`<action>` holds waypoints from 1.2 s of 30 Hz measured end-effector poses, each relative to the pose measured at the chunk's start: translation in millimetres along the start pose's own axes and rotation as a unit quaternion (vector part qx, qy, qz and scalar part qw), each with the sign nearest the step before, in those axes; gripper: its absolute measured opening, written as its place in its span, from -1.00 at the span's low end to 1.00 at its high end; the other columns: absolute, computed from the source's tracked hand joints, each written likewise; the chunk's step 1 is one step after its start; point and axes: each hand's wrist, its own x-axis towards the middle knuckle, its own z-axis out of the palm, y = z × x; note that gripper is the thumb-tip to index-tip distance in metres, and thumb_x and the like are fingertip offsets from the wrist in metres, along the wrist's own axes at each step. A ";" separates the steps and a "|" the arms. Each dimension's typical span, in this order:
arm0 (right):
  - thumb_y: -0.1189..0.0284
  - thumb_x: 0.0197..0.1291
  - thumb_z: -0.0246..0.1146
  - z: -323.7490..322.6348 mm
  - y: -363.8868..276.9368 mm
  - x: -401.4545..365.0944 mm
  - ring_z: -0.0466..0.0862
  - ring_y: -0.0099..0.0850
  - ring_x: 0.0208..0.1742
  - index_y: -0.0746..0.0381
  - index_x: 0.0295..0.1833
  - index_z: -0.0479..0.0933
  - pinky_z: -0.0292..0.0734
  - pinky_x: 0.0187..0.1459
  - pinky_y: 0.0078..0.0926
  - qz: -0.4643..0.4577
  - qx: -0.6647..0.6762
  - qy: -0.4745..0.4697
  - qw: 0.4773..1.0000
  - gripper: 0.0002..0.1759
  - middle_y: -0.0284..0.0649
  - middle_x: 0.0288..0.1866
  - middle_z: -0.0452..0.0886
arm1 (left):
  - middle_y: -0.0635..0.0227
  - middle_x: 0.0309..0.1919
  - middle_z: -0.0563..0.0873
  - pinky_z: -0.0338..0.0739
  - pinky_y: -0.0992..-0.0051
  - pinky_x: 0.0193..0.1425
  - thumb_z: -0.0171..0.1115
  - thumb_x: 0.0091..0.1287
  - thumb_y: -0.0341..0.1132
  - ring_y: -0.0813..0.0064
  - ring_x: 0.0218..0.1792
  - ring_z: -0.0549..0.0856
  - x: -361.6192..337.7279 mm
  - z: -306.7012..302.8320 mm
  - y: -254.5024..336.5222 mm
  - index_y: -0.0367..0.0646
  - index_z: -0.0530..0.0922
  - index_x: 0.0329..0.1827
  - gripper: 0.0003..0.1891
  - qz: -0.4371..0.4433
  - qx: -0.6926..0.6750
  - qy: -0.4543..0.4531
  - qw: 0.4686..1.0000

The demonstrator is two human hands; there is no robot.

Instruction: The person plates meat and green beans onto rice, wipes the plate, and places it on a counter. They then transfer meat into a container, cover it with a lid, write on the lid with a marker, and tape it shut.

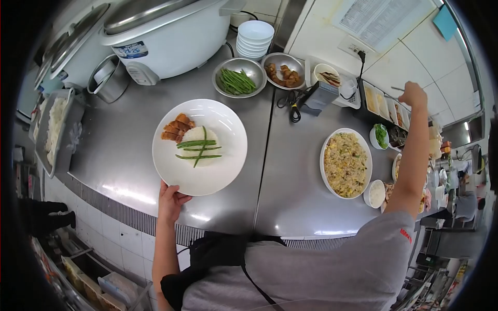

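My left hand (172, 201) grips the near rim of a large white plate (228, 168), thumb on top and fingers underneath. On the plate are a mound of white rice (207, 136), green beans (199, 149) laid crosswise over it, and sliced browned meat (178, 128) at the upper left. Far to the right, my right hand (413, 95) is raised, closed on a thin metal utensil (397, 88) whose kind I cannot make out. Below and left of it is a black holder with several topping tubs (381, 103).
Bowls of green beans (237, 78) and browned meat pieces (287, 73) stand at the back, beside stacked white bowls (254, 39). A plate of fried rice (346, 164) and a bowl of chopped greens (379, 136) lie right. Large rice cookers (171, 36) occupy the back left.
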 end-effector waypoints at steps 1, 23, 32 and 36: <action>0.32 -0.33 0.40 17.7 0.6 3.5 0.57 -0.20 -0.13 0.19 -0.21 0.52 0.49 -0.13 -0.27 0.021 -0.033 -0.001 0.999 -0.56 -0.12 -0.15 0.56 | 0.19 -0.20 0.60 0.66 0.49 -0.44 -0.10 0.18 -0.46 0.37 -0.41 0.69 0.0 1.5 2.8 -0.06 0.12 0.24 -0.49 -0.004 0.014 -0.008 1.000; 0.34 -0.03 0.26 89.1 -73.0 -247.4 0.30 -0.17 0.23 0.11 0.04 0.47 0.07 0.23 0.00 -0.220 0.135 0.321 0.911 -0.57 -0.17 0.06 0.43 | 0.19 -0.14 0.57 0.64 0.40 -0.23 -0.02 0.24 -0.42 0.33 -0.26 0.67 -40.5 -16.9 -18.5 0.00 0.05 0.23 -0.50 -0.021 -0.081 -0.039 0.996; 0.40 -0.06 0.29 131.9 -101.3 -536.4 0.37 -0.19 0.14 0.12 -0.09 0.51 0.02 0.24 0.03 -0.065 0.387 0.119 0.912 -0.66 -0.24 -0.05 0.46 | 0.21 -0.17 0.58 0.64 0.36 -0.19 0.04 0.06 -0.52 0.30 -0.24 0.66 -3.6 -40.3 -31.7 -0.13 0.24 0.03 -0.58 -0.008 -0.060 -0.087 0.994; 0.39 -0.05 0.28 139.7 -75.1 -584.8 0.39 -0.19 0.12 0.13 -0.11 0.52 0.03 0.22 0.05 -0.005 0.373 0.098 0.922 -0.69 -0.27 -0.08 0.48 | 0.22 -0.16 0.57 0.63 0.36 -0.16 0.06 0.05 -0.50 0.34 -0.20 0.64 -17.6 -39.5 -35.6 -0.14 0.30 0.01 -0.60 0.017 -0.042 -0.079 0.996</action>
